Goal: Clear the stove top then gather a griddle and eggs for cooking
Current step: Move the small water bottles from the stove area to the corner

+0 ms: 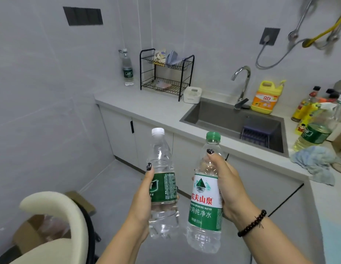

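Observation:
My left hand [145,197] grips a clear water bottle with a white cap and dark green label [162,180], held upright over the floor. My right hand [228,187] grips a second water bottle with a green cap and a white and green label [205,199], also upright, just right of the first. Both bottles hang in front of the counter [156,109], below its edge. No stove, griddle or eggs are in view.
A third water bottle [127,68] stands at the counter's back left beside a black wire rack [166,73]. A sink [223,115] with a faucet [242,80], yellow detergent jug [264,98], oil bottles [310,130] and a blue cloth [316,161] lie right. A cream chair [57,216] stands lower left.

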